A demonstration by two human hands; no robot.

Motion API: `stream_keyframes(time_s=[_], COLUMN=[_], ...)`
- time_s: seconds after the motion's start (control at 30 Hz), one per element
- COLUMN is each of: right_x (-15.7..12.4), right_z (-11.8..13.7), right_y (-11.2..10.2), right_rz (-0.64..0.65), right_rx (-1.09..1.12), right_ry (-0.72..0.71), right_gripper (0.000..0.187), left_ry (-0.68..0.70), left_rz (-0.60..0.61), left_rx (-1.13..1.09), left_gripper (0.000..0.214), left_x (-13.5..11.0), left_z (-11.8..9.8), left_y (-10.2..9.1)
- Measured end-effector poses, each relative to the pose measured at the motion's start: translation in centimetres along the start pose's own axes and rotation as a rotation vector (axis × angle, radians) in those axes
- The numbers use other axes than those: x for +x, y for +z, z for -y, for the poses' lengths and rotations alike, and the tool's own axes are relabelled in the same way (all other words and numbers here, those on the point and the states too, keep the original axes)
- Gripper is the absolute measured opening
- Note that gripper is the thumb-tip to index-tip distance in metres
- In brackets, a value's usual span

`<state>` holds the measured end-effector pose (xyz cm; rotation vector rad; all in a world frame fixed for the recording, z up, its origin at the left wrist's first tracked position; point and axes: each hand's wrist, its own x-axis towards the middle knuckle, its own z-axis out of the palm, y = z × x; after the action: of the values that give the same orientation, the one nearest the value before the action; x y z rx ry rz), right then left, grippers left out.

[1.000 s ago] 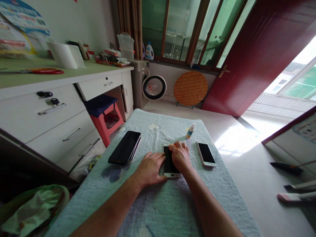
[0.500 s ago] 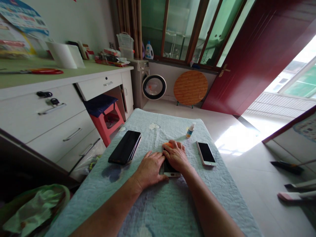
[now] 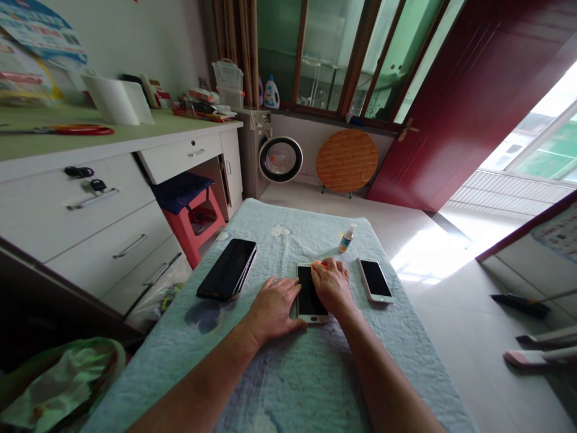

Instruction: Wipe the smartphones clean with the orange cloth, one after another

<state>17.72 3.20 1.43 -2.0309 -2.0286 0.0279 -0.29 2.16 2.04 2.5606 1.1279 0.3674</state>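
- While left hand [image 3: 276, 307], fingers spread, braces middle phone [image 3: 308, 297] (frame's lower center), right hand [image 3: 332, 285] clutches orange cloth [image 3: 319, 264] at phone's top.
- Likely mid-wipe; next pass calls for steady bracing, even pressure.

White phone [image 3: 309, 302], black screen [image 3: 307, 291], pale-blue table cover [image 3: 297, 385]
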Motion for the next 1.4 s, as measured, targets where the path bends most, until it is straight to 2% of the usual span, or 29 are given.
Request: stream_keyframes(time_s=[0.1, 0.43, 0.57, 0.73, 1.0, 1.4], right_x=[0.0, 0.3, 0.2, 0.2, 0.2, 0.2], right_z=[0.5, 1.4, 1.2, 0.1, -0.8, 0.7], right_y=[0.2, 0.8, 0.7, 0.7, 1.0, 0.4], right_rz=[0.018, 0.056, 0.066, 0.007, -0.019, 0.084], right_rx=[0.01, 0.082, 0.066, 0.045, 0.037, 0.06], right_ry=[-0.031, -0.158, -0.124, -0.023, 0.0, -0.154], right_gripper=[0.026, 0.03, 0.03, 0.028, 0.03, 0.034], left_ry=[-0.003, 0.012, 0.013, 0.0, -0.003, 0.019], left_rz=[-0.008, -0.008, -0.009, 0.0, 0.004, -0.007], left_rx=[-0.019, -0.005, -0.017, -0.011, -0.003, -0.061], left_gripper=[0.065, 0.059, 0.063, 0.065, 0.068, 0.065], left_x=[0.0, 0.2, 0.1, 0.1, 0.1, 0.2], left_z=[0.1, -0.1, -0.1, 0.3, 0.6, 0.1], left_y=[0.1, -0.3, -0.3, 0.1, 0.5, 0.0])
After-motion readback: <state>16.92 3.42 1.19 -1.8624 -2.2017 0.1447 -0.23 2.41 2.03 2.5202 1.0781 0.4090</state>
